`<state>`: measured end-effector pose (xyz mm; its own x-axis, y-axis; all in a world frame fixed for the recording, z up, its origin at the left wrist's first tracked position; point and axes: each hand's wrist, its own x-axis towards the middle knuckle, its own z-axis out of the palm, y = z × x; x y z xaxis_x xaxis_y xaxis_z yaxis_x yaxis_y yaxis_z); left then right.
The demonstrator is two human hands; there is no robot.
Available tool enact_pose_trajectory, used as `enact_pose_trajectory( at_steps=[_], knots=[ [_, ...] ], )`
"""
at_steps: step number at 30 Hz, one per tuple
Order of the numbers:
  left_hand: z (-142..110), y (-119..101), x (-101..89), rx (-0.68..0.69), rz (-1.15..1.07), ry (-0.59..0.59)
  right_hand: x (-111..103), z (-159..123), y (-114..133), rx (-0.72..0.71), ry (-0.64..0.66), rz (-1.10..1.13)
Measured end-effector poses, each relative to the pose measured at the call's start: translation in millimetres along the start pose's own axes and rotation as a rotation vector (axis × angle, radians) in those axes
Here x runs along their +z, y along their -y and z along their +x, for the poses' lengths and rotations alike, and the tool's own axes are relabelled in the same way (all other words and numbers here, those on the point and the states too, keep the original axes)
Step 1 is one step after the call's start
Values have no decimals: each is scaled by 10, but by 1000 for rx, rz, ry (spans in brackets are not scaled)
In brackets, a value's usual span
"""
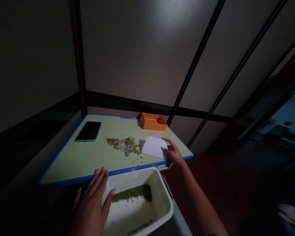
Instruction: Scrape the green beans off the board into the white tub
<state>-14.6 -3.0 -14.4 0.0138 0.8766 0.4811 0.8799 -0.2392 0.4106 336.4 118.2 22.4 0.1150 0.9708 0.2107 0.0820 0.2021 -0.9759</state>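
In my right hand [172,151] is a white card [154,146], pinched at its right edge and tilted up on the table. To its left lies a loose patch of small green grains [124,144] mixed with some whitish bits, a few stray ones near the front edge. My left hand [94,200] lies over the left rim of a white plastic tub [159,211], thumb inside and fingers stretched toward the table edge. More green grains [132,193] are heaped along the tub's far side. The tub sits just below the table's front edge.
The pale table [88,160] has a blue rim. A dark-screened phone [88,131] lies at its left, and an orange open box [152,122] stands at the back right. Behind rises a panelled wall [142,52]; at right is a dark doorway.
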Motion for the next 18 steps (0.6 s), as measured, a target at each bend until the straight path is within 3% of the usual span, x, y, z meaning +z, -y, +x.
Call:
enact_pose_trajectory(
  at_steps=[18],
  knots=[
    [-1,2,14,-16,-9,1,50,-18,83,14,21,-65]
  ],
)
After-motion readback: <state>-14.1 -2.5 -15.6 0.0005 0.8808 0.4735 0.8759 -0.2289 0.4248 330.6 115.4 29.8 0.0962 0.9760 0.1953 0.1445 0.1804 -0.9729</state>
